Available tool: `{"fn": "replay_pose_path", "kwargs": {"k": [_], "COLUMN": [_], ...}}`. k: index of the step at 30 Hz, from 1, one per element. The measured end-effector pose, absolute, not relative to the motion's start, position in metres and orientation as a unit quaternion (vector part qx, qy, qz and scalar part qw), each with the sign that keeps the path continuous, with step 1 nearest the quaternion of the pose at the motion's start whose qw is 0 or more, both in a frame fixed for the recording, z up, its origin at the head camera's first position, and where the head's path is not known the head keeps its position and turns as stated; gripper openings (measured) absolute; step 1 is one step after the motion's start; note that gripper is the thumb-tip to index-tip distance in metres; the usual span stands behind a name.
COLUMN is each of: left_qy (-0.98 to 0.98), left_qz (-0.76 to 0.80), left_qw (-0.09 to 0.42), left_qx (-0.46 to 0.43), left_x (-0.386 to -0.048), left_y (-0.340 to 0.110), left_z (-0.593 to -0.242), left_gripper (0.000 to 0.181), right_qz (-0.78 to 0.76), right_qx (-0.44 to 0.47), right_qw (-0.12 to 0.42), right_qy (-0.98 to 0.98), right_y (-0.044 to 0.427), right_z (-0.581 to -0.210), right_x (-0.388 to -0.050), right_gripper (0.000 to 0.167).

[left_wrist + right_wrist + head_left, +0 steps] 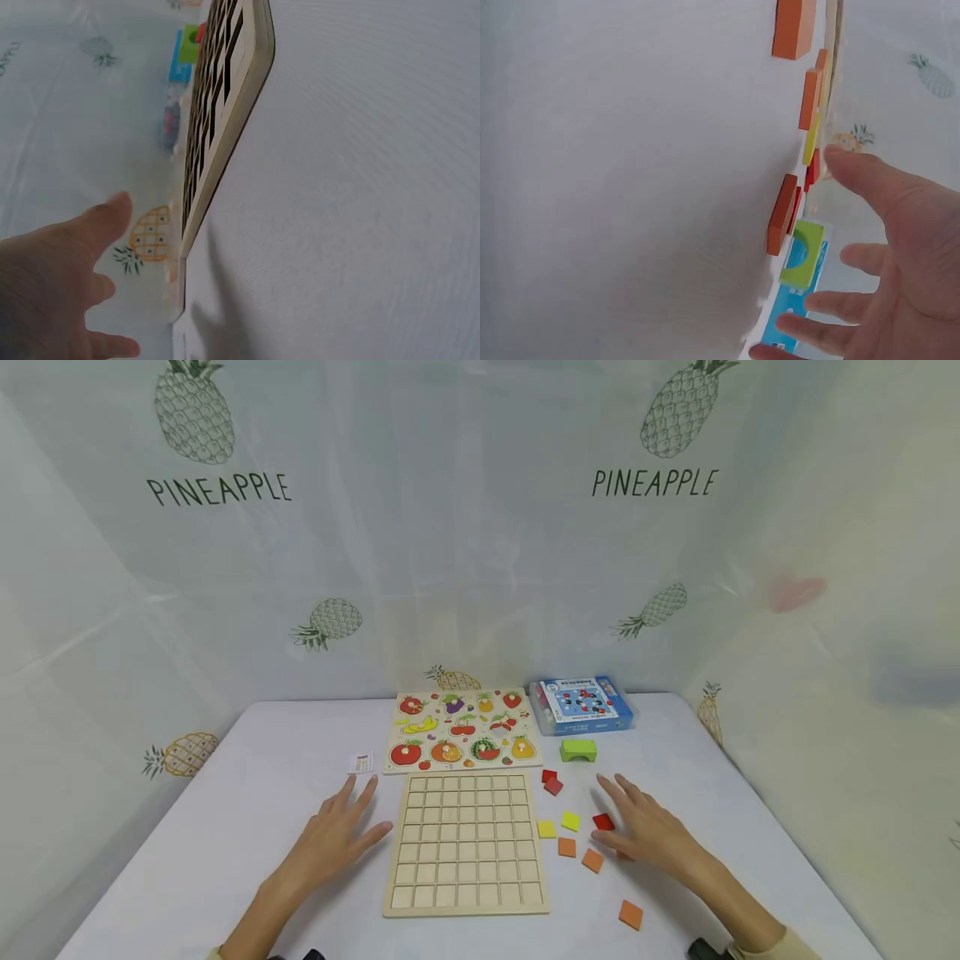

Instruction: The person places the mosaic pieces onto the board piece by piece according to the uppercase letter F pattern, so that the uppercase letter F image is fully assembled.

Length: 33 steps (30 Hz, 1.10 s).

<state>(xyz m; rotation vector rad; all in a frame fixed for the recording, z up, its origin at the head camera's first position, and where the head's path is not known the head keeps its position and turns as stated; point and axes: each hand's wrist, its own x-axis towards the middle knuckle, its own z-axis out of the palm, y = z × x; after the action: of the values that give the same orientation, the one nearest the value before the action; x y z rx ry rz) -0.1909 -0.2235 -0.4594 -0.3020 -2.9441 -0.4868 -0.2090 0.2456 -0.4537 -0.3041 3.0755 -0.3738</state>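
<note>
A wooden grid board [467,912] with square compartments lies in the middle of the table. My left hand [330,839] is spread above the table just left of the board, holding nothing; the left wrist view shows the hand [67,277] beside the board's edge [232,135]. On the board's right, my right hand [651,833] hovers with fingers spread over a red tile [603,822] and a partly hidden orange tile [624,857]. In the right wrist view, the hand [900,262] holds nothing, near an orange tile [782,214] and a green block [802,259].
Yellow tiles [547,829], orange tiles [631,914] and red tiles [553,786] lie right of the board. Behind are a fruit puzzle board [465,739], a green arch block [578,750] and a blue box [592,725]. A small card [361,763] lies back left.
</note>
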Motion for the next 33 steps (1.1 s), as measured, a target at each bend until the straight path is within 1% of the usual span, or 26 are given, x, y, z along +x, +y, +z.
{"fn": "replay_pose_path", "kwargs": {"k": [2, 4, 8, 11, 19, 25, 33], "left_qy": [-0.979, -0.979, -0.975, -0.972, -0.965, -0.951, -0.930], "left_qz": [-0.171, -0.168, -0.168, -0.179, -0.234, -0.280, -0.327], "left_qw": [0.060, 0.060, 0.084, 0.091, 0.053, 0.035, 0.011], "left_qx": [-0.099, -0.102, -0.117, -0.121, -0.111, -0.129, -0.169], "left_x": [-0.193, -0.195, -0.196, -0.197, -0.198, -0.202, -0.203], "left_y": [-0.222, -0.221, -0.218, -0.216, -0.209, -0.204, -0.201], "left_z": [-0.461, -0.463, -0.467, -0.470, -0.470, -0.472, -0.473], "left_gripper": [0.081, 0.079, 0.074, 0.073, 0.066, 0.055, 0.046], "right_qz": [-0.119, -0.116, -0.111, -0.112, -0.136, -0.148, -0.151], "right_qx": [-0.093, -0.095, -0.098, -0.100, -0.106, -0.107, -0.109], "right_qw": [0.028, 0.030, 0.019, 0.009, 0.005, 0.006, 0.013], "right_qy": [0.988, 0.988, 0.989, 0.989, 0.985, 0.983, 0.983], "right_y": [0.247, 0.248, 0.249, 0.250, 0.251, 0.250, 0.250], "right_z": [-0.455, -0.455, -0.456, -0.456, -0.455, -0.454, -0.452], "right_x": [-0.211, -0.212, -0.214, -0.215, -0.219, -0.220, -0.223], "right_gripper": [0.087, 0.081, 0.066, 0.058, 0.032, 0.024, 0.022]}}
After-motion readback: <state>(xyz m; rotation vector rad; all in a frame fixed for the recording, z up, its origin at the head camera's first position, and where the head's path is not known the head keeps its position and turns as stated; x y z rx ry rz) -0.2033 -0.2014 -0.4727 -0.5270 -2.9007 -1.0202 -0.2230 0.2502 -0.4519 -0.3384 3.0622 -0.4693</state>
